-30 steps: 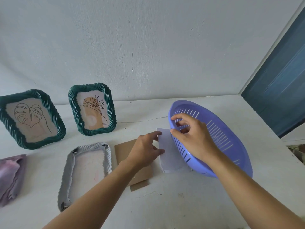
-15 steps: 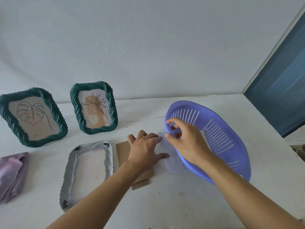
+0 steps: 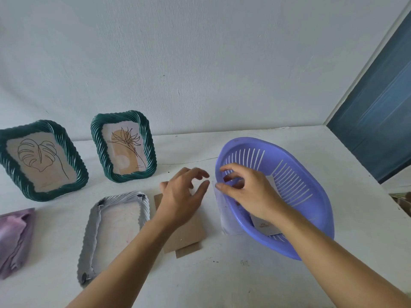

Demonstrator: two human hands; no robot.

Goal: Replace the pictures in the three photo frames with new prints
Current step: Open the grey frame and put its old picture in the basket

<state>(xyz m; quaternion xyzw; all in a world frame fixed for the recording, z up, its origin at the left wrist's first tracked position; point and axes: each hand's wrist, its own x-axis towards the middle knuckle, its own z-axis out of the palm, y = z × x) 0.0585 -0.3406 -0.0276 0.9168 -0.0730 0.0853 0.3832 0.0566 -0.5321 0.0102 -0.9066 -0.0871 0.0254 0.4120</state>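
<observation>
Two green wavy photo frames stand against the wall, one with a leaf print (image 3: pixel 41 161) and one with a flower print (image 3: pixel 124 147). A third frame (image 3: pixel 115 230) lies face down with its back open. Beside it lies a brown cardboard backing (image 3: pixel 189 234). My left hand (image 3: pixel 184 196) hovers over the backing, fingers loosely curled, holding nothing. My right hand (image 3: pixel 246 192) grips the left rim of a purple slotted basket (image 3: pixel 300 192), thumb outside and fingers inside. A white sheet (image 3: pixel 224 218) lies partly under that rim. A print (image 3: pixel 264 226) lies inside the basket.
A crumpled lilac cloth (image 3: pixel 13 236) lies at the table's left edge. The white table (image 3: pixel 222 281) meets the wall at the back and ends at the right, beside a dark blue panel (image 3: pixel 378 130).
My left hand pressed down by the white sheet, then lifted off with fingers spread. The basket's rim came down lower over the sheet, still held by my right hand.
</observation>
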